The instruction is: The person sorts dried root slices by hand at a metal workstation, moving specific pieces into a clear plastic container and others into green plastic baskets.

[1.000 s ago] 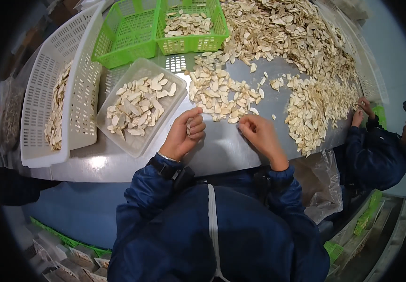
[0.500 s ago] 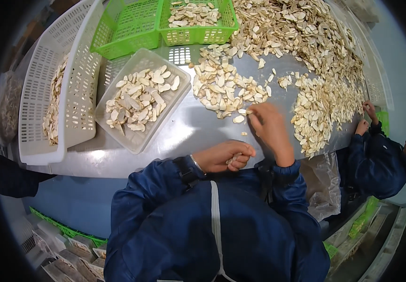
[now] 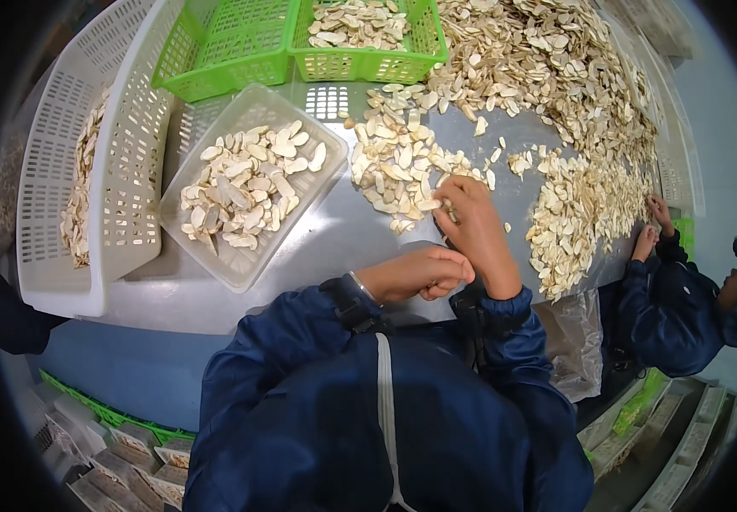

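Note:
My left hand [image 3: 420, 275] is curled into a fist near the table's front edge. Pale dried slices showed in it a moment ago; its fingers now cover them. Just beyond, my right hand [image 3: 481, 229] reaches to the near right edge of a small pile of dried slices [image 3: 396, 162], thumb and fingertips pinched on a pale slice. The wrists nearly touch, the left beside the right. Left of the pile, a translucent plastic tray [image 3: 310, 191] stands askew, holding slices. A large heap of slices [image 3: 556, 77] spreads over the far right and curves toward me.
At the far left stands a tall white perforated basket [image 3: 134, 171] with slices inside. Two green baskets [image 3: 368, 66] sit behind the tray, the right one holding slices. A co-worker's hands [image 3: 644, 243] are at the heap's right edge. A clear plastic bag [image 3: 575, 341] hangs at the front edge.
My right hand has shifted slightly left into the small pile's edge. My left fist has turned and moved right, hiding its slices. The whole view has shifted slightly.

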{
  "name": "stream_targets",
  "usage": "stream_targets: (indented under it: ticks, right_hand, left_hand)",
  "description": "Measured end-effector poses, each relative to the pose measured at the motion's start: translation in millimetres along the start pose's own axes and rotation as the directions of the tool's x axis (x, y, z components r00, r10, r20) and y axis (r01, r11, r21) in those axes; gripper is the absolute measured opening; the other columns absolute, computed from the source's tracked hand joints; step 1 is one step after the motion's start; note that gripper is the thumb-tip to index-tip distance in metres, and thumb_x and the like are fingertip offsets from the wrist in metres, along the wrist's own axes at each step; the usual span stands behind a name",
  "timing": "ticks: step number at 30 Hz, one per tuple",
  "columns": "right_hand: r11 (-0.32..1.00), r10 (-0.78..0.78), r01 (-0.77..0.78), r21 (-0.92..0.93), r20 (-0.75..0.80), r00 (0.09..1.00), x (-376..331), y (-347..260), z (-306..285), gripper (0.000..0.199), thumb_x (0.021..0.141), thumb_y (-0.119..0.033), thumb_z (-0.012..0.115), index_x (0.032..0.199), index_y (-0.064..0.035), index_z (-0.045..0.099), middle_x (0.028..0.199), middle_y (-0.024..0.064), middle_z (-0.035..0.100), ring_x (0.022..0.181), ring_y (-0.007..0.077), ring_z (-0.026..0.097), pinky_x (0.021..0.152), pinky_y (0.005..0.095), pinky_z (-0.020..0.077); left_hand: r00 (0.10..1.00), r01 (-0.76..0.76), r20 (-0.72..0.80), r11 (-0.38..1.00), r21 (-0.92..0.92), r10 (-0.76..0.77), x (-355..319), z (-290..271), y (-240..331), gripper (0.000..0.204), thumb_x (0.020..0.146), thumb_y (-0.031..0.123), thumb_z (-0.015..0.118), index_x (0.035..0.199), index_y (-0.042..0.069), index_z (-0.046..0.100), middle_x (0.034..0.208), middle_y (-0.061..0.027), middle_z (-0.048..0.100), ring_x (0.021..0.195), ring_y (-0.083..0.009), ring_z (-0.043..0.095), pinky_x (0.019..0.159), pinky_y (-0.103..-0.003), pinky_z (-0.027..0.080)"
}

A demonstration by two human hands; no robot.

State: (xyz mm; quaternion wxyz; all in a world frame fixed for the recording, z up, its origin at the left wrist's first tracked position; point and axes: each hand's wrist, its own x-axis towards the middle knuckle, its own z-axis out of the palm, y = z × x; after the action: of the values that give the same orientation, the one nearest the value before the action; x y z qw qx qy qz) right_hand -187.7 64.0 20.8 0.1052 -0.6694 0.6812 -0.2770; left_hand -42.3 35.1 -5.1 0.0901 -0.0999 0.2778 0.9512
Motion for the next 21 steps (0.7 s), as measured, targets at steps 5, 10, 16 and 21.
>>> stream_targets:
  ticks: [5, 10, 16, 21]
  right_hand:
    - [0.937, 0.317, -0.316, 0.145, 0.017, 0.948, -11.1, 0.9, -12.5, 0.013, 0.078, -0.005, 0.068, 0.089, -0.0017, 0.063, 0.083, 0.0095, 0.059, 0.070, 0.0215, 0.059, 0.062, 0.0300, 0.0475]
    - [0.895, 0.396, -0.384, 0.228, -0.009, 0.918, -25.1, -4.9, -21.3, 0.009, 0.080, -0.001, 0.065, 0.088, -0.0005, 0.062, 0.082, 0.0074, 0.060, 0.065, 0.0157, 0.057, 0.058, 0.0272, 0.0462]
    - [0.933, 0.301, -0.292, 0.210, -0.009, 0.954, -18.8, -7.8, -24.2, 0.018, 0.083, 0.001, 0.055, 0.097, -0.0021, 0.064, 0.093, 0.0104, 0.064, 0.073, 0.0234, 0.060, 0.067, 0.0307, 0.0490]
    - [0.994, 0.104, -0.107, -0.012, -0.147, 0.984, -1.7, 15.8, -5.5, 0.018, 0.080, 0.000, 0.059, 0.096, -0.0046, 0.066, 0.100, 0.0111, 0.062, 0.092, 0.0327, 0.057, 0.078, 0.0377, 0.0474]
  left_hand:
    - [0.984, -0.102, -0.155, 0.993, -0.067, 0.090, 1.4, -0.4, 2.4, 0.014, 0.092, 0.010, 0.045, 0.100, 0.002, 0.053, 0.059, 0.0037, 0.036, 0.048, -0.0059, 0.031, 0.043, -0.022, 0.023]
    - [0.902, -0.292, -0.361, 0.950, -0.110, 0.235, 4.6, -2.5, 2.7, 0.027, 0.097, 0.024, 0.044, 0.114, 0.004, 0.048, 0.073, -0.0045, 0.051, 0.052, -0.0089, 0.041, 0.043, -0.021, 0.029]
    - [0.887, -0.358, -0.369, 0.919, -0.168, 0.278, 4.9, -5.3, -0.7, 0.026, 0.097, 0.028, 0.045, 0.103, 0.004, 0.053, 0.084, -0.0108, 0.059, 0.054, -0.0092, 0.046, 0.043, -0.021, 0.033]
    - [0.939, -0.240, -0.264, 0.970, -0.049, 0.219, 5.8, -6.4, -2.3, 0.014, 0.094, 0.015, 0.051, 0.093, 0.002, 0.055, 0.078, -0.0082, 0.058, 0.052, -0.0089, 0.045, 0.043, -0.020, 0.032]
